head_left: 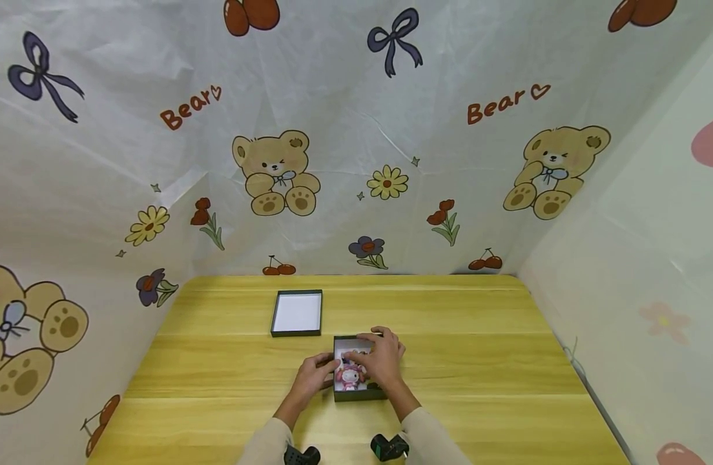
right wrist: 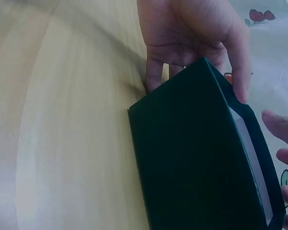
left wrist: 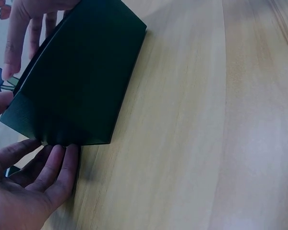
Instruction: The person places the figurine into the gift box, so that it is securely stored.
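Observation:
A dark green box [head_left: 361, 396] with a white inside lies open on the table. In it is a small pink-and-white toy figure [head_left: 349, 377], with other colourful bits behind it. My left hand [head_left: 313, 377] grips the box's left side, its thumb at the rim and its fingers low against the outer wall in the left wrist view. Over the right half of the box is my right hand [head_left: 385, 358], fingers spread, the thumb stretched across to the top of the toy figure. That hand hides part of the box's contents.
Farther back on the left lies a matching shallow box lid [head_left: 297, 313], white inside facing up. The pale wooden table [head_left: 478, 361] reaches back to a cloth wall [head_left: 333, 97] printed with bears and flowers.

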A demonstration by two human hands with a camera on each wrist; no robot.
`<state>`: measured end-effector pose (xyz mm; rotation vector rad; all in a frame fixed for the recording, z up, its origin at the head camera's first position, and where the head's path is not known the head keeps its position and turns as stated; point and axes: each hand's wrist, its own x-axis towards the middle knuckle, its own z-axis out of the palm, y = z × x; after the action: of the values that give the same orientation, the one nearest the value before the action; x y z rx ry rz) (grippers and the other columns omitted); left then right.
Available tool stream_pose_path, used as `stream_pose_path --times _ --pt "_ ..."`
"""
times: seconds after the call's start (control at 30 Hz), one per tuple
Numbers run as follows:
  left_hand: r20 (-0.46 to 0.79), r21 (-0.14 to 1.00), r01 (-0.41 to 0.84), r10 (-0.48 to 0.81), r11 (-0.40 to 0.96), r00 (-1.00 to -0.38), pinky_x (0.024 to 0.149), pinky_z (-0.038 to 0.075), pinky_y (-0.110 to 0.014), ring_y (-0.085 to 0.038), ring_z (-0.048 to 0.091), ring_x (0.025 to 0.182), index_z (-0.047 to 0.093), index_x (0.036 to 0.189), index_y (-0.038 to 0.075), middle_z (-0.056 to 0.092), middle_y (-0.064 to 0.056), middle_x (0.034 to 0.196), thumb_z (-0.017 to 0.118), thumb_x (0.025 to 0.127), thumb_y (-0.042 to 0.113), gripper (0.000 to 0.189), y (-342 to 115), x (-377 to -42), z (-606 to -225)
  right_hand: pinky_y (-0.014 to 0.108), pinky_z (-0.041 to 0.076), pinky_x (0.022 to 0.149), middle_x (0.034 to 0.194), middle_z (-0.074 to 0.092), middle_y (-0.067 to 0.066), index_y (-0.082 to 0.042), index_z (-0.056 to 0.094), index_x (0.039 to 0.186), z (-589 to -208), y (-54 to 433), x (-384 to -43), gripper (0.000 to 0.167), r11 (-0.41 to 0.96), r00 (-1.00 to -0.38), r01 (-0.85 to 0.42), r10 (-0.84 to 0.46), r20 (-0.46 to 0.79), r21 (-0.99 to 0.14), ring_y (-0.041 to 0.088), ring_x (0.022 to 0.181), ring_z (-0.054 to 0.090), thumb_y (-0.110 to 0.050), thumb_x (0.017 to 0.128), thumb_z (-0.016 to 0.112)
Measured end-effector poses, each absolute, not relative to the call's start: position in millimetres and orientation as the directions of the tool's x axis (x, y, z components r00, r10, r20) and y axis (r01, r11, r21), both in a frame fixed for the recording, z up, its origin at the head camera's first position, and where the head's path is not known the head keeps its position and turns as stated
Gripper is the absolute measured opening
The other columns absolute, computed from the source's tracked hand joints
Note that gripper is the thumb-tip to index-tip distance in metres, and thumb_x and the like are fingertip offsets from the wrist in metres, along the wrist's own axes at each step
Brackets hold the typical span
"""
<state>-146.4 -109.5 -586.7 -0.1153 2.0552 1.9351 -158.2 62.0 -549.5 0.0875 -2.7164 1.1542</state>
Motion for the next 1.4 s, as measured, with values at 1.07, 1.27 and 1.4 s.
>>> stream_pose_path --times 1.07,1.27,1.4 --pt "-0.196 0.968 -0.197 -0.021 0.153 -0.98 0.093 0.051 -0.048 -0.038 0.053 0.117 0.048 0.136 -0.008 0.053 -0.025 0.13 0.057 0.098 0.023 0.05 -171 -178 -551 0.069 0.02 0.102 0.132 0.053 0.018 -0.006 0.063 0.125 -529 61 -205 0.054 0.555 -0.958 -0.226 -0.273 0.081 -0.8 0.038 0.123 0.047 -0.031 0.08 0.079" --pt "-0.202 0.966 -0.207 -0.05 0.153 -0.978 0.103 0.043 -0.049 -0.039 0.048 0.124 0.045 0.139 -0.006 0.049 -0.025 0.137 0.055 0.099 0.029 0.054 -193 -192 -541 0.063 0.031 0.105 0.135 0.052 0.018 -0.004 0.06 0.128 -526 51 -219 0.054 0.526 -0.945 -0.197 -0.326 0.019 -0.827 0.039 0.127 0.044 -0.027 0.082 0.078" --pt "-0.203 0.964 -0.211 -0.064 0.164 -0.977 0.105 0.041 -0.049 -0.038 0.046 0.127 0.044 0.141 -0.004 0.046 -0.025 0.14 0.054 0.099 0.036 0.058 -205 -199 -538 0.058 0.038 0.103 0.138 0.05 0.018 -0.003 0.057 0.131 -526 42 -229 0.056 0.517 -0.934 -0.173 -0.357 -0.028 -0.838 0.04 0.129 0.042 -0.025 0.084 0.076"
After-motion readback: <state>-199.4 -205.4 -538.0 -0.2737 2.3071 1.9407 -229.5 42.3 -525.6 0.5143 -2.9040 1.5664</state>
